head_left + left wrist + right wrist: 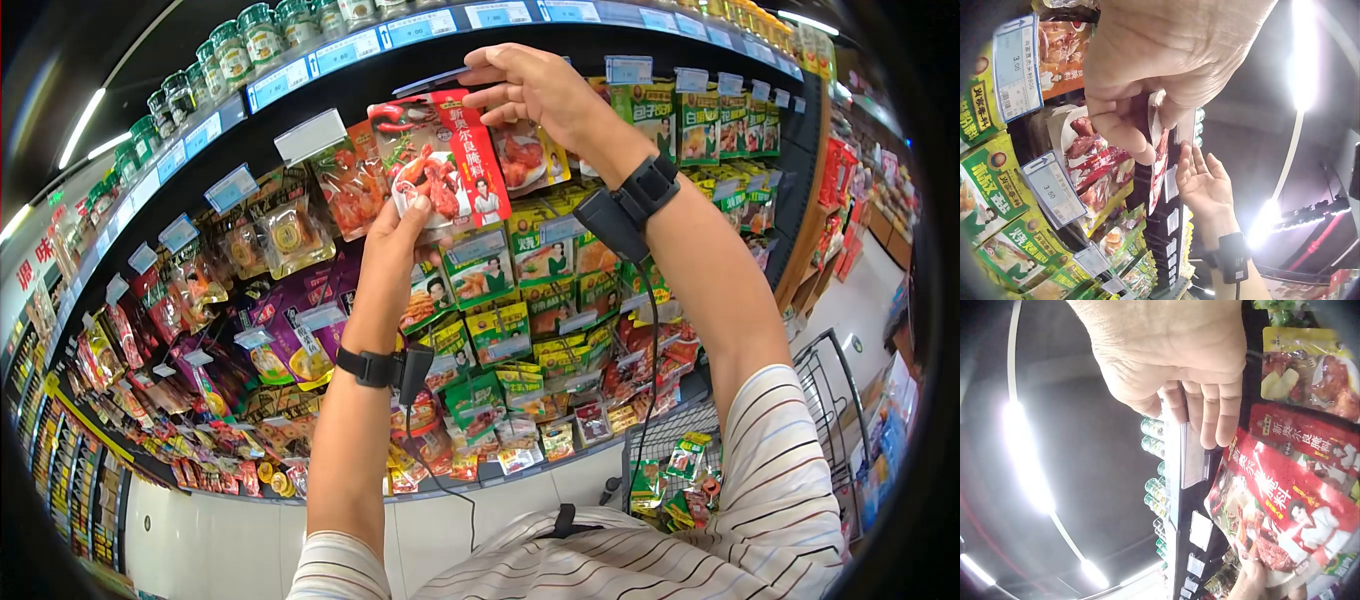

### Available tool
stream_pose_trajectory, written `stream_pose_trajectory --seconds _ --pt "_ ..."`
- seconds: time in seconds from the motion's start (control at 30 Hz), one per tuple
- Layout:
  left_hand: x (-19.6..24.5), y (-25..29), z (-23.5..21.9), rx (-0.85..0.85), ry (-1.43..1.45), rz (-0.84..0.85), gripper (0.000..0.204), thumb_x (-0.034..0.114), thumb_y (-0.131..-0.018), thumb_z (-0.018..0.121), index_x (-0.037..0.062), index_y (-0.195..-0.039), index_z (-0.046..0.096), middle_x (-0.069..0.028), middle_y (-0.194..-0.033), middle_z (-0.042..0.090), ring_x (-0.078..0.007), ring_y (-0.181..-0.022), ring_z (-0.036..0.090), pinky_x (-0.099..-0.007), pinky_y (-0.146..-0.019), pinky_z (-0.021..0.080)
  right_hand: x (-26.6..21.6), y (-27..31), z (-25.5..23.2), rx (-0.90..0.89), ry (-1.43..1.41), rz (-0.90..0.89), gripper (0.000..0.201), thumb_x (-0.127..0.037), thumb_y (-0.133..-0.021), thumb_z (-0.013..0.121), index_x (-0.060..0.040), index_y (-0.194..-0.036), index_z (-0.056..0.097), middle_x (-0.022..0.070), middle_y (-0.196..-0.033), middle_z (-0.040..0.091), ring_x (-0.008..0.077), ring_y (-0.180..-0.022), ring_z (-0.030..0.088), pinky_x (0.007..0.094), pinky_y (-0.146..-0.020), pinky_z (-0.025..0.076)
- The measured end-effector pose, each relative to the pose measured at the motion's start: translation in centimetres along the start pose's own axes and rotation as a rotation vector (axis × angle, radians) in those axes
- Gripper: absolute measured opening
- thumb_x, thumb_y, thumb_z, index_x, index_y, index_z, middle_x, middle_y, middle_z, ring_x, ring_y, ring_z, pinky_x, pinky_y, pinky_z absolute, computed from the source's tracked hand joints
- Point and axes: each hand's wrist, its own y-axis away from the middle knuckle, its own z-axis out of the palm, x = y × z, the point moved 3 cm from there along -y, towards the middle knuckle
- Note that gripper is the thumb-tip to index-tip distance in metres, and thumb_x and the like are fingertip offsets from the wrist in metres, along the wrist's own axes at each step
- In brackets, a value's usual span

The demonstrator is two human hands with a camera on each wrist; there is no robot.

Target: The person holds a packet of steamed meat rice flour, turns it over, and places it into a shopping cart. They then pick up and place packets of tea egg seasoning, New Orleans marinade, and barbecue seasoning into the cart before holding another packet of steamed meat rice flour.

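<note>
A red marinade packet (460,150) with pictures of chili and cooked meat faces me in front of the upper hooks. My left hand (400,232) pinches its lower edge, thumb on the front and fingers behind. In the left wrist view the packet shows nearly edge-on. My right hand (535,95) is raised beside the packet's top, palm visible and fingers loosely bent. The right wrist view shows those fingers right at a clear price-tag holder (1194,456), just above the packet's upper edge. A matching red packet (1310,437) hangs behind.
Green and yellow seasoning packets (480,265) hang in rows below. Vacuum-packed goods (295,235) hang to the left. Green-lidded jars (262,38) line the shelf above. A wire shopping cart (830,380) holding several packets (688,455) stands at the lower right.
</note>
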Motion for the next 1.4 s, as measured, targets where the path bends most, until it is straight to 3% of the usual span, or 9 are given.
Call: stream_pose_trajectory --seconds 0.3,0.6,0.93,1.0,1.27,1.4 --pt "-0.6 -1.5 0.7 -0.018 0.028 -0.031 0.034 0.032 -0.102 0.056 0.0050 -0.122 0.058 -0.0035 -0.097 0.068 -0.0113 -0.075 0.065 -0.0231 -0.056 0.047 -0.3 0.3 0.5 0.002 -0.013 -0.008 0.045 -0.031 -0.099 0.055 0.0047 -0.126 0.056 0.0232 -0.125 0.060 0.0300 -0.105 0.068 0.0368 -0.083 0.058" --pt "-1.9 -2.4 0.9 -0.043 0.115 -0.067 0.033 0.030 -0.101 0.058 0.0033 -0.120 0.058 -0.0047 -0.098 0.068 -0.0124 -0.074 0.066 -0.0226 -0.052 0.049 0.1 0.5 0.1 -0.012 -0.005 0.009 0.046 -0.035 -0.101 0.054 0.0027 -0.128 0.056 0.0203 -0.124 0.063 0.0279 -0.109 0.067 0.0344 -0.086 0.057" --pt "-2.6 -2.5 0.7 -0.023 0.156 -0.098 0.032 0.029 -0.101 0.059 0.0020 -0.118 0.059 -0.0052 -0.096 0.067 -0.0128 -0.073 0.066 -0.0227 -0.049 0.051 1.0 0.3 0.4 0.002 -0.044 0.000 0.049 -0.034 -0.098 0.059 0.0035 -0.128 0.053 0.0226 -0.124 0.057 0.0318 -0.108 0.066 0.0383 -0.088 0.058" --pt "-2.5 -2.5 0.8 -0.011 0.147 -0.105 0.032 0.029 -0.101 0.059 0.0022 -0.117 0.059 -0.0053 -0.096 0.067 -0.0129 -0.073 0.066 -0.0226 -0.049 0.051 1.1 0.4 0.7 0.013 -0.043 0.009 0.051 -0.034 -0.100 0.057 0.0042 -0.132 0.050 0.0196 -0.123 0.058 0.0316 -0.112 0.065 0.0380 -0.091 0.057" --pt "-4.4 -4.2 -0.4 0.065 -0.052 -0.129 0.033 0.032 -0.100 0.057 0.0027 -0.116 0.059 -0.0065 -0.096 0.069 -0.0140 -0.074 0.068 -0.0248 -0.053 0.052 3.0 0.3 0.8 -0.009 -0.088 0.048 0.055 -0.036 -0.098 0.059 0.0036 -0.133 0.048 0.0219 -0.128 0.053 0.0329 -0.115 0.063 0.0409 -0.096 0.054" --pt "-4.8 -3.4 -0.8 0.092 -0.130 -0.140 0.041 0.032 -0.100 0.058 0.0003 -0.125 0.054 -0.0102 -0.104 0.067 -0.0164 -0.076 0.068 -0.0258 -0.054 0.053 3.4 1.8 0.9 -0.011 -0.082 0.090 0.055 -0.037 -0.097 0.060 0.0029 -0.133 0.048 0.0223 -0.130 0.053 0.0329 -0.117 0.062 0.0418 -0.097 0.053"
